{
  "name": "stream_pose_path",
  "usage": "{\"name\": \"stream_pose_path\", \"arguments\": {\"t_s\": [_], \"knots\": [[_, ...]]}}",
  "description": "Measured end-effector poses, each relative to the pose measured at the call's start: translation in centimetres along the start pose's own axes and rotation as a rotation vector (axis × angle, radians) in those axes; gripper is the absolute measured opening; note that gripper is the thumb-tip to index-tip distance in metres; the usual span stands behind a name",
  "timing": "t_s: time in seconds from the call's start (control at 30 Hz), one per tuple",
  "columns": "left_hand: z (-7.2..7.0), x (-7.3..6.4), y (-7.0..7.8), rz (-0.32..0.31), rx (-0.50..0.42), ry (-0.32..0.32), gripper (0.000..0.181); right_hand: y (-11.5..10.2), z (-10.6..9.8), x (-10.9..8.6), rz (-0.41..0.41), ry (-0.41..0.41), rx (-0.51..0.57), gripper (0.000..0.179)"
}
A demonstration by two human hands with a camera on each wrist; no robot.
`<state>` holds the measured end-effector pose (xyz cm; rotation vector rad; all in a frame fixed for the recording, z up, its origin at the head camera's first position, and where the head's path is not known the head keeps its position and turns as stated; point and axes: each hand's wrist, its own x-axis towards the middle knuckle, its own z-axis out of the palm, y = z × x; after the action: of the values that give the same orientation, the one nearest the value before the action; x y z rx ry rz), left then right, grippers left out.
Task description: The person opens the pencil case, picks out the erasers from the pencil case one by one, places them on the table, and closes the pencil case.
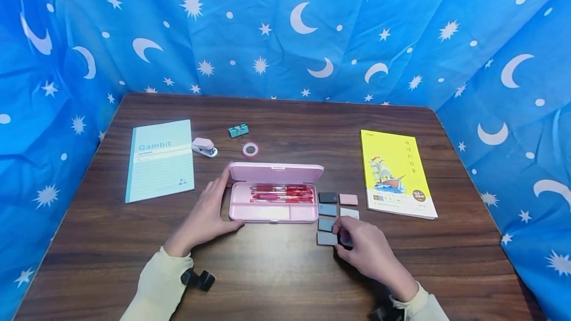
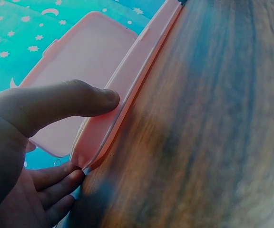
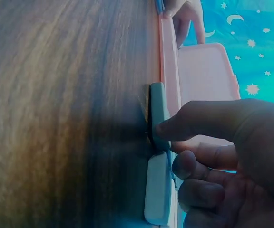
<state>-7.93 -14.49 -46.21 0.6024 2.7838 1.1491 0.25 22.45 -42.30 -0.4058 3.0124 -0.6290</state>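
A pink pencil case (image 1: 237, 193) lies with its lid up and several red pens (image 1: 283, 193) inside. My left hand (image 1: 209, 209) holds its left end, the thumb on the front wall and the other fingers around the left corner, as the left wrist view shows. Beside the case's right end sit small flat blocks that look like erasers, in two columns. With thumb and index finger my right hand (image 1: 368, 246) pinches the right end of the front grey eraser (image 3: 157, 114). Another eraser (image 3: 158, 190) is right beside it, mostly hidden by the hand in the head view.
A light blue notebook (image 1: 160, 162) and a small pink-and-white stapler (image 1: 204, 146) are at the left. Behind the case are a green binder clip (image 1: 238, 131) and a roll of tape (image 1: 250, 144). A yellow book (image 1: 394, 162) lies at the right. Blue starry cloth surrounds the table.
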Motion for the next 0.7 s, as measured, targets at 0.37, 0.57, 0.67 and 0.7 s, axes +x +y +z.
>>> {"name": "stream_pose_path", "arguments": {"t_s": [0.37, 0.57, 0.67, 0.7], "knots": [[-0.9, -0.1, 0.8, 0.018, 0.019, 0.009, 0.134, -0.6, -2.4, 3.5, -0.083, 0.203, 0.15, 0.038], [-1.8, 0.9, 2.2, 0.049, -0.012, 0.059, 0.125, -1.5, -3.3, 7.5, -0.134, 0.166, 0.258, 0.072], [-1.9, 0.9, 2.7, 0.079, -0.043, 0.088, 0.114, -2.0, -2.8, 7.7, -0.19, 0.133, 0.262, 0.067], [-1.9, 0.7, 2.8, 0.095, -0.055, 0.103, 0.108, -2.1, -2.6, 7.4, -0.211, 0.137, 0.257, 0.064]]}}
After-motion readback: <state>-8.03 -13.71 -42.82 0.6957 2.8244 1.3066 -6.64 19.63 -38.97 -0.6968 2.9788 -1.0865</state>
